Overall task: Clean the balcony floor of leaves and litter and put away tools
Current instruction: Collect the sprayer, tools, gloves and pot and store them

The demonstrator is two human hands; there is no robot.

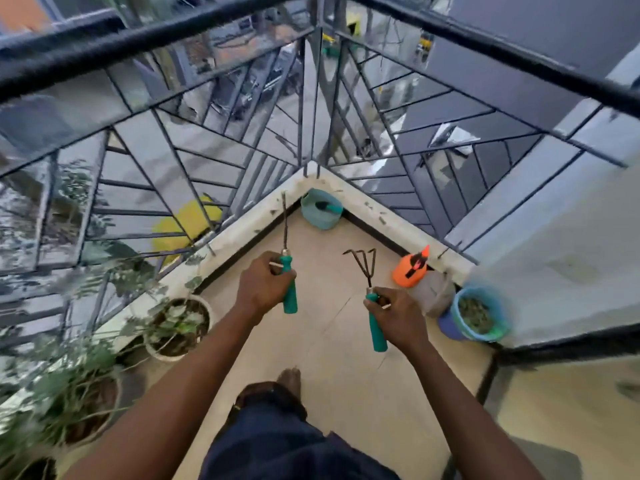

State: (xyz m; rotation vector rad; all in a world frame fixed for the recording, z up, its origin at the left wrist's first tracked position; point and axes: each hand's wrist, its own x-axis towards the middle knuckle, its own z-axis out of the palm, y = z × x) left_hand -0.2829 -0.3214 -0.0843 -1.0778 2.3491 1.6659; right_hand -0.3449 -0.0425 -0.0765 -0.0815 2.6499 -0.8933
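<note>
My left hand (261, 284) grips the green handle of a narrow garden tool (288, 271) whose thin dark blade points up toward the railing corner. My right hand (398, 315) holds a green-handled hand rake (370, 289), its dark prongs spread above the tan floor (329, 341). Both tools hang in the air over the floor. In the far corner stands a teal pot (321, 210) with another green-handled tool lying in it.
An orange spray bottle (412, 268) and a blue bucket of leaf litter (476, 315) stand at the right wall. Potted plants (180, 327) line the left ledge. Black metal railing (311, 140) encloses the corner. My bare foot (289, 379) is on the floor below.
</note>
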